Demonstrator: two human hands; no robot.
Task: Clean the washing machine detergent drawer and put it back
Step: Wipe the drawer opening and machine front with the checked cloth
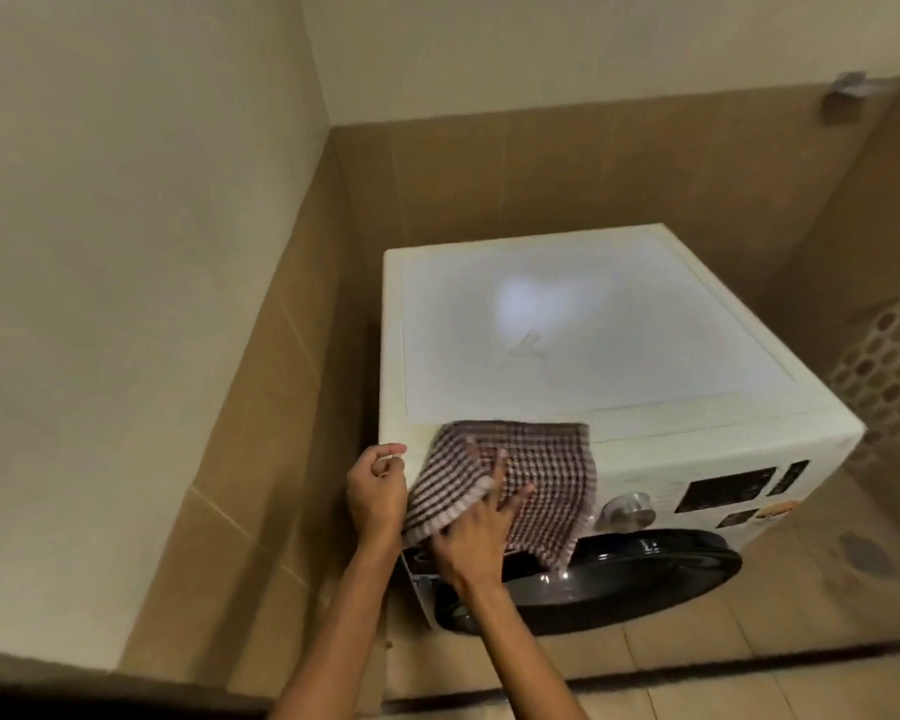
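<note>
View from the person's head, looking down at a white front-loading washing machine (567,330) set in a tiled corner. A dark-and-white checked cloth (546,475) hangs over the front top-left edge of the machine and covers the left end of the control panel, where the detergent drawer would be.

The right hand (468,537) lies flat on the cloth with its fingers straight and spread, pressing it against the panel. The left hand (375,493) is at the machine's left corner, just beside the cloth. Its fingers are curled and the thumb meets the forefinger.

The step looks like a wipe of the drawer front. To do it well, the flat hand should keep the cloth smooth under the palm, work along the drawer's edges and handle recess, and avoid bumping the silver dial (630,510) just to the right. Steadying the machine's corner with the other hand would help.

The drawer itself is hidden under the cloth, so it is unclear whether it is pushed fully in. A dark gap below the cloth's left edge cannot be made out. Whether the left hand pinches anything cannot be told. The frame is soft with blur, and the markings on the dark display (728,489) are unreadable. The round dark door (619,579) is partly covered by the cloth's lower corner and the right wrist.
</note>
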